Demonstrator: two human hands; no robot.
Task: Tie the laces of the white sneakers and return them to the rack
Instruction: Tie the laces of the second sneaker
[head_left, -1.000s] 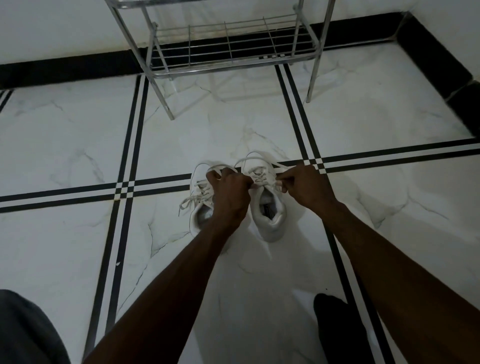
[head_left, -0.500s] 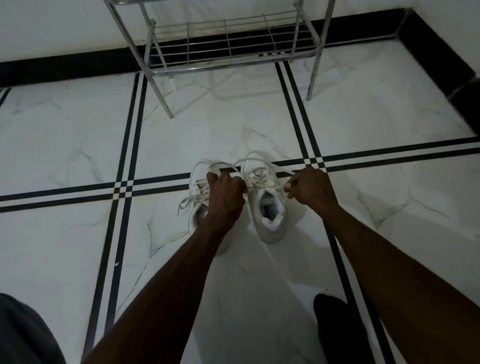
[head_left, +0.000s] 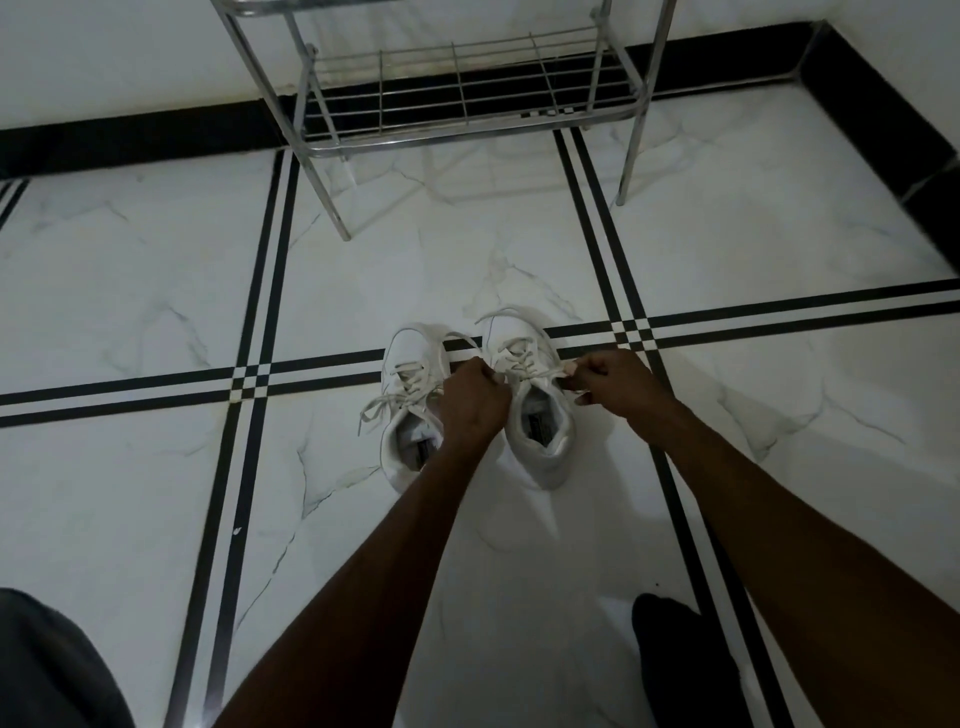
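Right white lace-up sneaker (head_left: 537, 415) sitting on marble floor (head_left: 156, 312), toe pointing far toward steel wire rack (head_left: 457, 93). Left hand (head_left: 475, 402), right hand (head_left: 618, 387) flanking it, fingers pinching white flat laces (head_left: 524, 371), pulling sideways across long axis. Left white sneaker (head_left: 410, 400) lying untied.

Not much clothing showing here tbh. Both forearms are showing bare all the way to the frame edge, no sleeves, no watch, no rings or bands that I can make out on the left hand (head_left: 475, 402) or the right hand (head_left: 621, 384). Dark grey fabric, maybe a trouser leg (head_left: 49, 670), is peeking in bottom left, and a black sock-like foot covering (head_left: 680, 660) is showing bottom right.
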